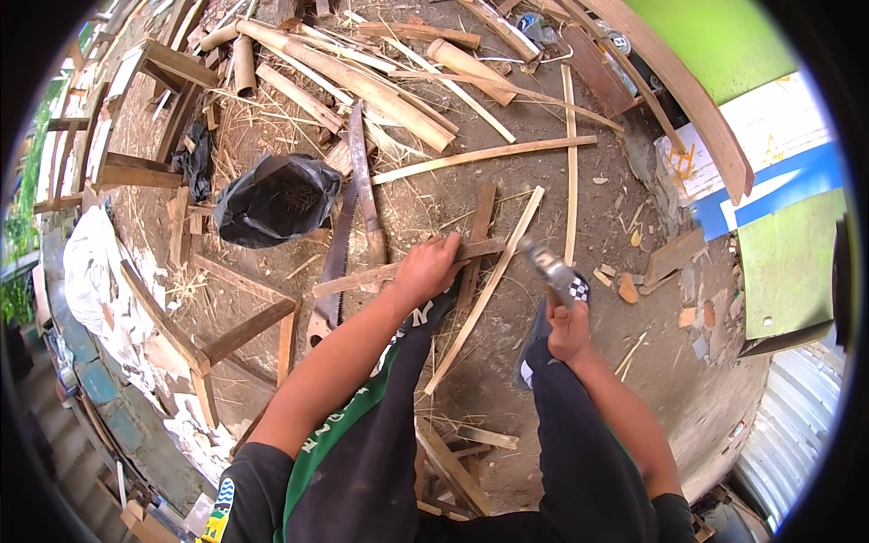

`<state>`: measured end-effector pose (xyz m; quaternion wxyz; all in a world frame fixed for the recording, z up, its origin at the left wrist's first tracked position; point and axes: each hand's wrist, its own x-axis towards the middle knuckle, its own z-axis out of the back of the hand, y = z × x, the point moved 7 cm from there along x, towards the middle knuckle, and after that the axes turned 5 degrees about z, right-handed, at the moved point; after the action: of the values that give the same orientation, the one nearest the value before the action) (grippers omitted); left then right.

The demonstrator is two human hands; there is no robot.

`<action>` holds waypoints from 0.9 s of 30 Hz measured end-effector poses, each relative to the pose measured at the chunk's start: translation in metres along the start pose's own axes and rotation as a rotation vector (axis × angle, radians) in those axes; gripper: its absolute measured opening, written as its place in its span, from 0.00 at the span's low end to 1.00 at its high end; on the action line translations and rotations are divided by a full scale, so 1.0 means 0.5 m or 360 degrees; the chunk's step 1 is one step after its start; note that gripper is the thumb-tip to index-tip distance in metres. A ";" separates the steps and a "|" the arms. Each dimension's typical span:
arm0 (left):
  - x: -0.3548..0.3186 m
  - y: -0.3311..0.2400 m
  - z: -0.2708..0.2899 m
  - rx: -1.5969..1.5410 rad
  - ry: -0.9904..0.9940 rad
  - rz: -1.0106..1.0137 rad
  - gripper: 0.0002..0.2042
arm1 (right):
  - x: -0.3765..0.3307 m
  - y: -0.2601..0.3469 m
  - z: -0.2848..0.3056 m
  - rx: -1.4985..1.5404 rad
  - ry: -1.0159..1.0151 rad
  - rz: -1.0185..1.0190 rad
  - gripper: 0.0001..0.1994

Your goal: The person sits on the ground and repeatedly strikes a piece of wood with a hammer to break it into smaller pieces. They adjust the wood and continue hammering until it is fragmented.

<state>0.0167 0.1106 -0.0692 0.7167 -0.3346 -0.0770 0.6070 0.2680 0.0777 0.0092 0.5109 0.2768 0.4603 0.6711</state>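
- The left hand point(429, 270) is wrapped over a short wooden batten point(358, 279), fingers curled round it towards its right end; the thumb's contact cannot be told.
- The right hand point(568, 331) is closed on a metal-headed tool point(549, 264), blurred, its head pointing towards the batten's right end.
- Between head and batten passes the upper part of a pale wood strip point(480, 299), slanting down towards the person's legs.
- The batten's left end crosses above a handsaw point(337, 249); a second, rusty handsaw point(364, 172) lies just beyond.
- Leftward, room is tight: a black plastic bag point(276, 204) and an angled wooden frame point(249, 330) stand near.
- Rightward, the earth floor point(665, 389) gives the widest stretch, edged by corrugated sheet point(797, 412).
- Split bamboo point(362, 86) crowds the far side.
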 end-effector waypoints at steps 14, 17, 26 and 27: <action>0.002 -0.003 0.015 -0.0025 0.0006 -0.0010 0.18 | 0.027 -0.051 -0.023 -0.0491 0.0335 -0.0646 0.25; -0.001 0.011 0.005 0.0037 0.0006 0.0012 0.18 | 0.018 -0.001 -0.013 -0.0211 0.0170 -0.0258 0.26; -0.010 0.014 0.009 0.0002 -0.0092 -0.0038 0.17 | 0.026 -0.013 -0.022 -0.0251 0.0187 -0.0496 0.30; -0.003 -0.003 0.006 -0.0024 -0.0028 0.0039 0.17 | 0.007 -0.032 -0.009 -0.0054 0.0073 -0.0467 0.31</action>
<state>0.0161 0.1104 -0.0657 0.7060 -0.3355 -0.0839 0.6180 0.2701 0.0807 -0.0075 0.5973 0.1825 0.4961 0.6032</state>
